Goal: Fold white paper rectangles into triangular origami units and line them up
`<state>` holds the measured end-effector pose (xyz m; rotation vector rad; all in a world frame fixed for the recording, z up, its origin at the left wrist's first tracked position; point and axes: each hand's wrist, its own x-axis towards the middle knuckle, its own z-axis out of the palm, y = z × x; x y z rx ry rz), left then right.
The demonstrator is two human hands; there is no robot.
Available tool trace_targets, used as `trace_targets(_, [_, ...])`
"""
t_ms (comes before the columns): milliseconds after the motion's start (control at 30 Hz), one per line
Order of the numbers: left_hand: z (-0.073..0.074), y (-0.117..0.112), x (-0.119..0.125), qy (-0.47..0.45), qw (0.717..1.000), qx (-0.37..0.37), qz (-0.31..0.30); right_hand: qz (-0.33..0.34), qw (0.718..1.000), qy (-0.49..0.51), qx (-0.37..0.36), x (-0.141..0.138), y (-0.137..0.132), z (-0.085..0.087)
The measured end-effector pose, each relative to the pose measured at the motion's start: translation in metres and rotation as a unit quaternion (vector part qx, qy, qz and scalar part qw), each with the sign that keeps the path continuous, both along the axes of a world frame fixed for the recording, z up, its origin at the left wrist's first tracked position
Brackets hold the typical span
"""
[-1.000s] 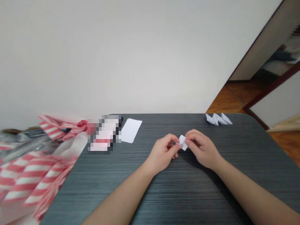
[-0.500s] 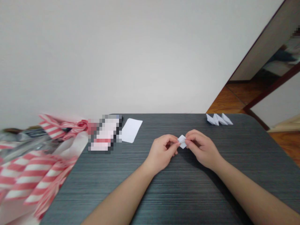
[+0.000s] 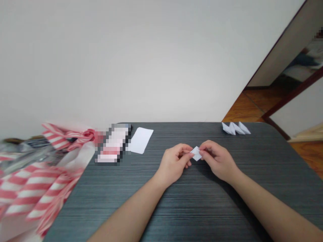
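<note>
A small folded piece of white paper [image 3: 196, 155], diamond-shaped with visible creases, is held just above the dark table. My left hand [image 3: 176, 163] pinches its left corner between thumb and fingers. On the opposite corner, my right hand [image 3: 217, 159] is closed in a pinch too. The fingertips cover both side corners of the paper. Several folded white paper pieces [image 3: 236, 128] with pointed ends lie in a row near the far right edge. White paper sheets [image 3: 141, 140] lie flat at the far left.
A pixelated phone-like object [image 3: 113, 144] rests beside the sheets on the dark wood-grain table [image 3: 121, 195]. Red-and-white striped cloth or bags [image 3: 37, 188] and clear plastic crowd the left side. A white wall [image 3: 161, 60] rises behind the table; wooden floor shows at right.
The folded paper has tilted or shifted very slightly between my fingers, and its crease lines look a little different. Both hands keep their pinch, almost in place.
</note>
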<state>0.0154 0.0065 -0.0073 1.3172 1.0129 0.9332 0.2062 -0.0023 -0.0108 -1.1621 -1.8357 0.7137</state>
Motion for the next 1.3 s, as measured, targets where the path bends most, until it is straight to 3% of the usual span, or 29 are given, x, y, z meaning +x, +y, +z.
trace_targets(433, [0.001,0.001,-0.004,0.073,0.996,0.053,0.006,0.002,1.0,-0.01,-0.002,-0.001,0.0,0.004])
trace_targets(1000, [0.004,0.0,0.001,-0.003,1.0,-0.014,0.001,-0.018,0.998,0.05,-0.033,-0.001,-0.002,-0.006])
trace_targets(1167, [0.004,0.001,0.0,0.036,0.998,-0.013,-0.045,-0.011,0.998,0.055,-0.036,-0.001,-0.001,-0.008])
trace_targets(1300, [0.002,0.002,-0.002,0.043,0.998,-0.002,-0.036,-0.012,0.996,0.056,-0.071,-0.001,0.0,-0.006])
